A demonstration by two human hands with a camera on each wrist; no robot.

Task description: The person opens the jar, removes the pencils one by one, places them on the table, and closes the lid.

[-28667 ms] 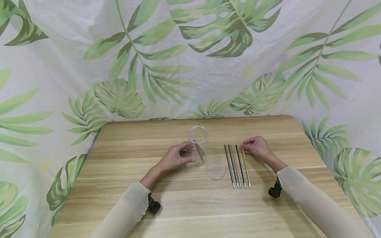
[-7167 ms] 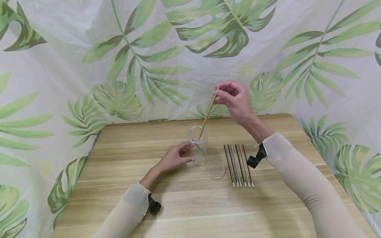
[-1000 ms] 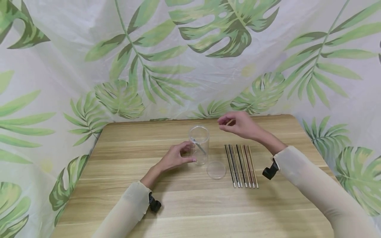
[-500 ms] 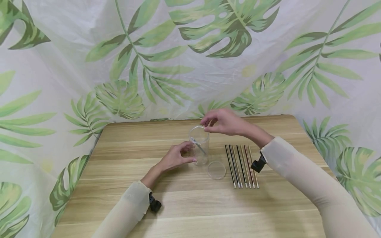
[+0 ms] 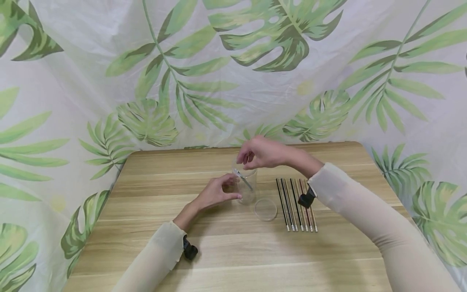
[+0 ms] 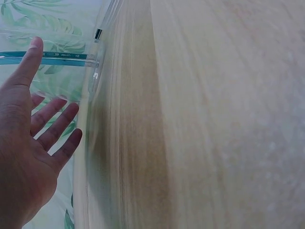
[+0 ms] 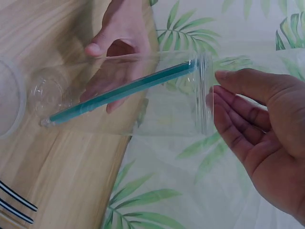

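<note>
A tall clear plastic jar stands upright on the table, one teal pencil leaning inside it. My left hand holds the jar from the left, thumb on the near side and fingers behind; the left wrist view shows the fingers spread beside the wall. Over the jar's mouth is my right hand, its loosely bent fingers and thumb at the rim with nothing visible between them. Whether the fingertips touch the rim I cannot tell.
A round clear lid lies flat just right of the jar. Several black, natural-wood and reddish pencils lie in a row farther right, partly under the right wrist. The wooden table ends at a leaf-patterned cloth.
Over the last second my right hand has moved left from above the pencils to the jar's mouth. The left hand keeps its place. Since the earliest frame, the row has gained pencils.
</note>
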